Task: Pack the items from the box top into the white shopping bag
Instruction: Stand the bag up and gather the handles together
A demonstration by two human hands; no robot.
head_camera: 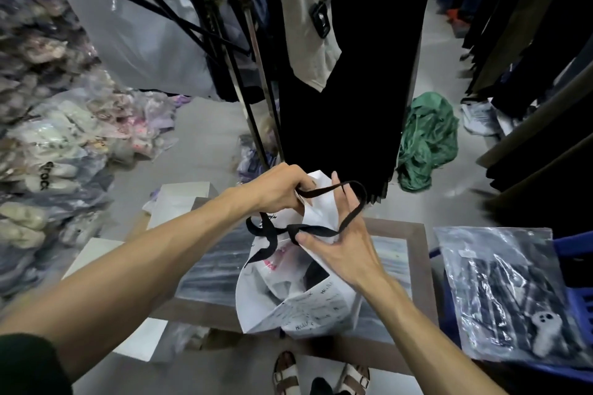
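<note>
The white shopping bag (305, 305) with small black writing stands on the box top (211, 269) in the middle of the head view. Packed items, one with pink print, show through its open mouth. My left hand (276, 189) grips the bag's far rim together with one black ribbon handle. My right hand (337, 240) pinches the other black ribbon handle (349, 212) between thumb and fingers, the loop running over its fingers.
A clear plastic packet of dark clothing (507, 292) lies on a blue crate (574, 272) at the right. Black garments (349, 90) hang from a rack straight ahead. Bagged goods (54, 144) pile up at the left. A green cloth (426, 141) lies on the floor.
</note>
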